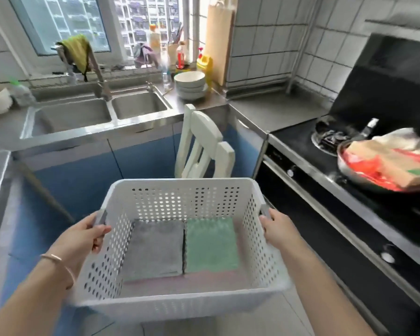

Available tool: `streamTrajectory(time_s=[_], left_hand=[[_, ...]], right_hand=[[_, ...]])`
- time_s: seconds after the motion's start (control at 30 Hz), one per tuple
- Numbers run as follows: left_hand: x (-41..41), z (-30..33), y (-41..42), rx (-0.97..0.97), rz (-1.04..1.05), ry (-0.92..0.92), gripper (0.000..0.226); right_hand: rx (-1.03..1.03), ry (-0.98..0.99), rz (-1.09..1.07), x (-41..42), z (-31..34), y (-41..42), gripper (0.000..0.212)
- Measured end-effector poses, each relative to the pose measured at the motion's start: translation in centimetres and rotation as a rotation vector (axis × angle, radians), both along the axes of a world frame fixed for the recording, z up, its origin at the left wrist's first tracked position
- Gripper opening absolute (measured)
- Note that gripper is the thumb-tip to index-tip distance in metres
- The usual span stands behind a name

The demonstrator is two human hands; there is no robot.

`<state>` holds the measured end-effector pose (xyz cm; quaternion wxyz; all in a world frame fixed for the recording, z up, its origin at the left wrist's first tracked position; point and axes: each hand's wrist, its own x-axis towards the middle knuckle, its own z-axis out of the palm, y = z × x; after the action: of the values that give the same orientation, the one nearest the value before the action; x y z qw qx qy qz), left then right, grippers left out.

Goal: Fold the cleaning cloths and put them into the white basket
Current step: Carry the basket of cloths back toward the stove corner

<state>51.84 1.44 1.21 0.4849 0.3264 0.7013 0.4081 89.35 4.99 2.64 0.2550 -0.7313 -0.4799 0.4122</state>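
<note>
A person's left hand (87, 235) and right hand (275, 226) each grasp a side handle of a white perforated plastic basket (180, 305), held in the air. Inside lie 2 folded cloths, grey (153, 248) beside green (211, 246). Folding looks finished; next, set the basket down somewhere level.

Honestly couldn't read a single word anywhere in this shot. The best bet was the red and tan packaging (395, 163) sitting in the pan (344, 163) over at about 3 o'clock. It had printing and a green patch, but everything was smeared by blur. The bottles (180, 57) on the windowsill up around 12 o'clock had labels too, just way too small and fuzzy to make out any brand or number.
</note>
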Motion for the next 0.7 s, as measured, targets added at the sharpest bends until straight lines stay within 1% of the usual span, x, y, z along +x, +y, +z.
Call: streamTrajectory(time_s=[0.07,0.17,0.33,0.4,0.57,0.7], left_hand=[[4.5,0.0,0.9,0.003,-0.068,0.005,0.030],[12.5,0.8,3.5,0.037,-0.154,-0.036,0.030],[20.5,1.1,8.8,0.046,-0.320,-0.041,0.031],[23.8,2.1,11.4,0.053,-0.355,-0.091,0.033],[31.3,4.2,20.2,0.129,-0.487,-0.209,0.029],[35.0,5.7,28.0,0.154,-0.555,-0.253,0.026]], right_hand=[[-0.011,-0.002,-0.070,4.1,-0.3,-1.3,0.029],[0.021,-0.060,-0.185,10.8,0.3,-2.9,0.031],[0.024,-0.067,-0.344,18.7,1.5,-3.7,0.019],[0.044,-0.093,-0.382,21.6,2.0,-3.1,0.026],[0.137,0.063,-0.511,27.7,5.0,1.1,0.036],[0.221,0.125,-0.553,30.6,7.8,6.0,0.033]])
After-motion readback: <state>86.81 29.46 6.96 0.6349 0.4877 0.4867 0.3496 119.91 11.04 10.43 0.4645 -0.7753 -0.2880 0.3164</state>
